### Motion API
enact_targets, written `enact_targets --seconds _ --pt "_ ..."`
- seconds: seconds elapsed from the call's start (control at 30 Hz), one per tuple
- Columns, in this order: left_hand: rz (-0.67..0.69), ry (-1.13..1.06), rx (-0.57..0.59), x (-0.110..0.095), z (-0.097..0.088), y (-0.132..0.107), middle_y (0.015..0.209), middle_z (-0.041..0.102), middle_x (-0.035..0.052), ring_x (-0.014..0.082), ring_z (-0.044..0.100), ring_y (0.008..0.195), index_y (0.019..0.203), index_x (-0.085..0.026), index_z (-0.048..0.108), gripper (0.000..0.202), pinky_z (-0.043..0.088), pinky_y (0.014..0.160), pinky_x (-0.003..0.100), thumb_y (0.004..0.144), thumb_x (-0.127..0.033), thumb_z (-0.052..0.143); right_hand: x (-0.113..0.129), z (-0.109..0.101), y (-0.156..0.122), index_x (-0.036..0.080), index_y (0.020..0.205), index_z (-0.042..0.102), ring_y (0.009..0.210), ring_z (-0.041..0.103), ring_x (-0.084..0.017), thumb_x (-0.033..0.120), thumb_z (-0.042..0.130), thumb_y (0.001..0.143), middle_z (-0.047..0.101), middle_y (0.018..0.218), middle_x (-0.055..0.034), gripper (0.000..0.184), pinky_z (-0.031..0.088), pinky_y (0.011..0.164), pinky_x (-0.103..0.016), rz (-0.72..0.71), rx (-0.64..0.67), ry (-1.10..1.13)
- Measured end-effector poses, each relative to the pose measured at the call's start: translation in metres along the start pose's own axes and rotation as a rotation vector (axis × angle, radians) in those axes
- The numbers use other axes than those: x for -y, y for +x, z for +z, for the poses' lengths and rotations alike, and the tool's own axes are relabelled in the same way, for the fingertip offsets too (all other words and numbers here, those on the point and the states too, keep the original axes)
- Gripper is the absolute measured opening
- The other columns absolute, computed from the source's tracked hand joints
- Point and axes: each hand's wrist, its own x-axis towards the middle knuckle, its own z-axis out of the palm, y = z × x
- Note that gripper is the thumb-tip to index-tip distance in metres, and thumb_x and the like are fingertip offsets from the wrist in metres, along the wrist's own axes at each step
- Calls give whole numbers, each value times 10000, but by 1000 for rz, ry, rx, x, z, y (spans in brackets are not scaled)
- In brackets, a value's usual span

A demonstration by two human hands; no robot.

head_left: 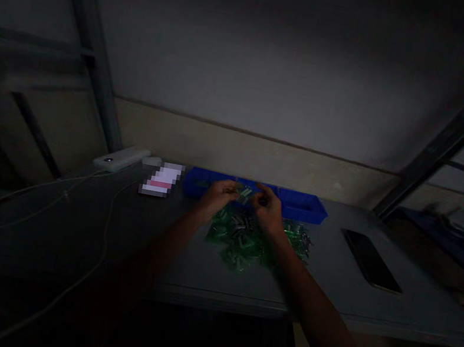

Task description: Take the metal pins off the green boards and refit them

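My left hand (218, 196) is closed on a small clear bag of shiny metal parts (245, 194), held up over the front of the blue bins. Just to its right, my right hand (269, 211) has its fingers curled. What they grip, if anything, is too dark to make out. Below both hands lies a pile of green-tinted plastic bags (239, 255) with small, slender metal pieces in and among them. My right forearm covers part of this pile. Behind the hands stands a row of blue plastic bins (304, 210), partly hidden by them.
On the grey table (191, 274), a dark phone (371, 261) lies at right. At left are a lit phone with a blurred screen (162, 179), a white power strip (121, 160) and loose white cables (106, 235). Metal posts (95, 83) and a wall stand behind.
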Motion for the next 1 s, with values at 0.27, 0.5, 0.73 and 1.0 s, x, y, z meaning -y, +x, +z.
enact_targets --seconds 0.27,0.5,0.73,1.0 --pt "-341 -208 -115 0 -8 7 612 586 21 98 526 546 712 -138 617 192 401 524 202 760 -321 586 14 -6 -6 157 933 679 679 562 -180 168 468 798 624 727 -67 251 460 663 -304 -443 -59 -470" --pt "-456 -253 46 -2 -8 6 587 606 44 103 559 513 719 -133 585 183 440 488 197 740 -300 654 5 -6 -7 190 917 683 826 579 -194 109 460 805 644 855 -79 262 477 765 -327 -561 -15 -508" --pt "-112 -196 -106 -2 -3 1 640 620 -17 102 602 596 915 -165 569 289 439 575 199 649 -101 661 7 0 -8 198 842 704 865 564 -191 151 497 734 581 918 -74 238 462 810 -338 -372 -99 -343" --pt "186 32 -102 4 0 3 718 670 24 160 618 704 890 -144 642 244 445 686 259 647 -157 628 10 -2 1 177 684 589 559 524 -139 438 622 661 557 566 14 264 421 577 -273 188 -55 208"
